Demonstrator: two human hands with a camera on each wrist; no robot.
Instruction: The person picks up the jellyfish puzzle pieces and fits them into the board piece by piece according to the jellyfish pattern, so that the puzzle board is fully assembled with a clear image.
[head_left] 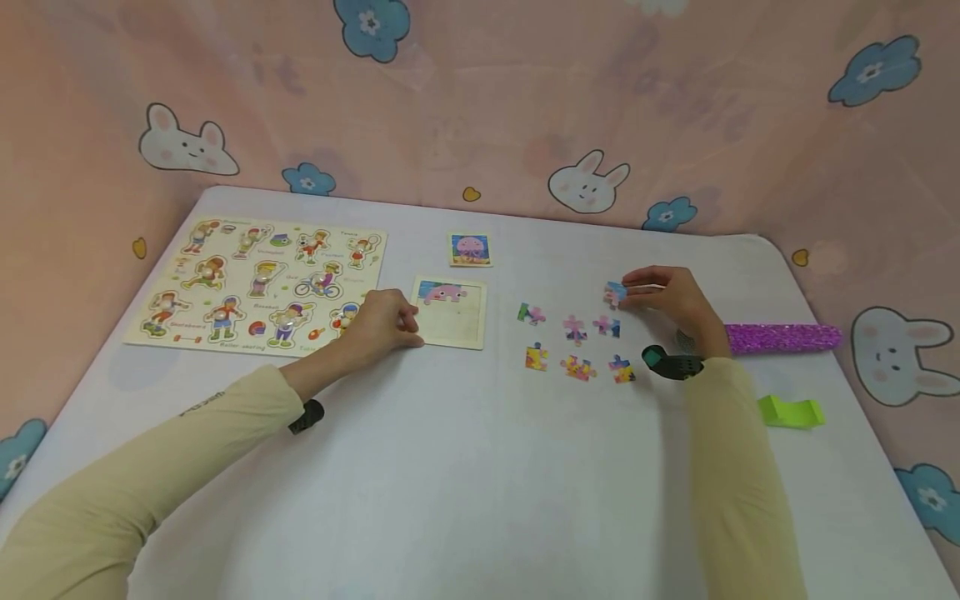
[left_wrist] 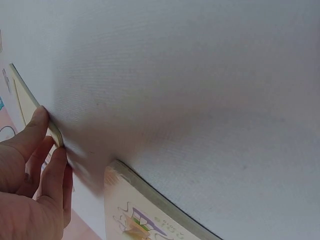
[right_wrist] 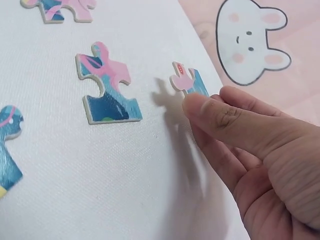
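One big sports board (head_left: pixel 247 287) lies far L on the white tabletop (head_left: pixel 487 500); next to it the L hand (head_left: pixel 378 329) has its grip pinched on the near-L corner of the puzzle tray (head_left: pixel 477 329). Good hold, imo: light, rim only, so the tray can't skid & the inside is free. Tray's got a pink strip w/ eyes fitted along its far edge, a gap at the far-R corner, bare below. Jellyfish card (head_left: pixel 471 249) sits just behind it. Then 6 loose pcs (head_left: pixel 576 330), 2 rows, flat btwn tray & R hand (head_left: pixel 675 304). That hand's grip is closed on a pink-&-blue pc (head_left: pixel 615 293), thumb vs. fingers, lifted off the tabletop. I'd try that far-R gap 1st: carry it high enough to miss the loose ones, turn any straight side to the rim, line up knob & notch, press flat w/ a fingertip, no forcing. Further R, a purple glitter tube (head_left: pixel 783 337) runs partly behind the wrist, w/ a green strip (head_left: pixel 791 413) nearer me; neither's in the way.
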